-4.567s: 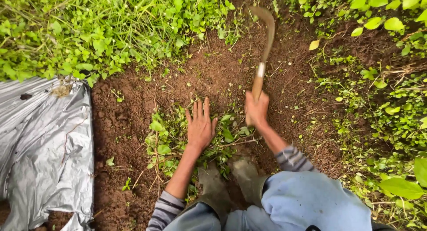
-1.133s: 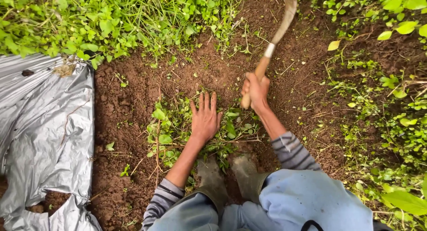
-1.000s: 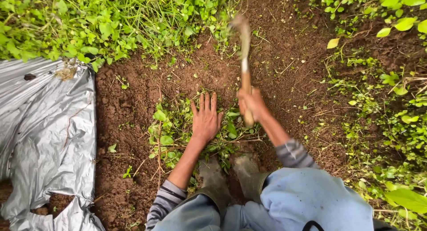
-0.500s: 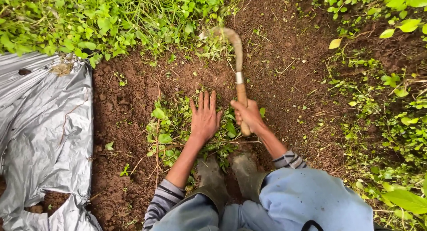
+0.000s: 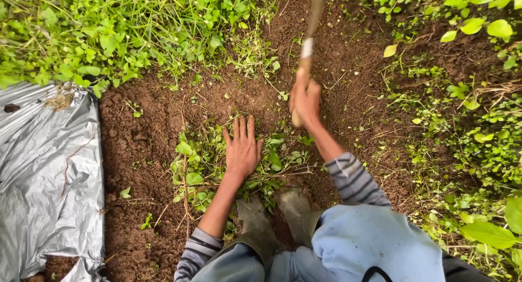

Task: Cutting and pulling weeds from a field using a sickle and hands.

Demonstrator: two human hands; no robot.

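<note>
Near the boots (image 5: 274, 214), the left hand (image 5: 242, 149) stays flat, fingers spread, on the pile of cut weeds (image 5: 204, 162). Beyond, the right hand (image 5: 304, 100), closed around the sickle handle (image 5: 304, 62), has lifted the blade again above the bare soil (image 5: 141, 146); another stroke seems prepared.

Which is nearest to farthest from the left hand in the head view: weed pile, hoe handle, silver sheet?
From the left hand:
1. Weed pile, directly under the palm.
2. Hoe handle, up and right, in the right hand.
3. Silver sheet, far left edge.
</note>
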